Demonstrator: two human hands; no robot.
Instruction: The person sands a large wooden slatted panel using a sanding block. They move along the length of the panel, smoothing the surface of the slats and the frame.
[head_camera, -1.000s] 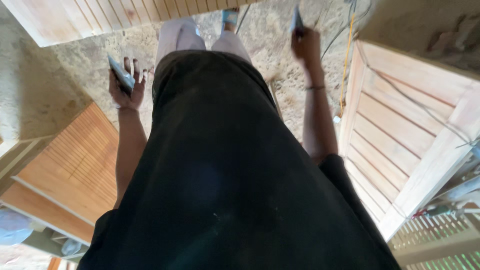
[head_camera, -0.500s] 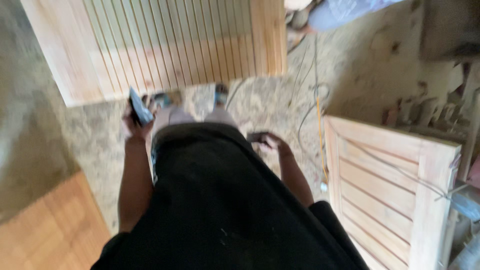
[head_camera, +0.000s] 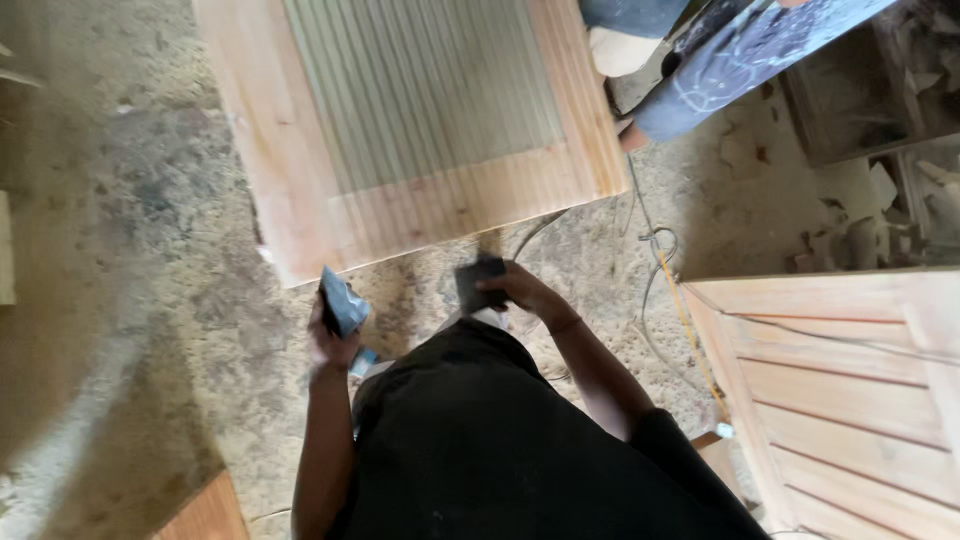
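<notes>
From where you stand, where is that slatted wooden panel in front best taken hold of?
Probably the plain outer frame of the wooden panel at its near corner, coming from the near edge. It lies flat, the frame is smooth and solid, and the ribbed middle offers no edge. Both hands already hold something.

No packages, labels, signs or screens to be seen, only blurred grey and dark handheld pieces

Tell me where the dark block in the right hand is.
In the head view, the dark block sits centre frame in the right hand, just below the near edge of the slatted wooden panel, over the sawdust floor.
</notes>
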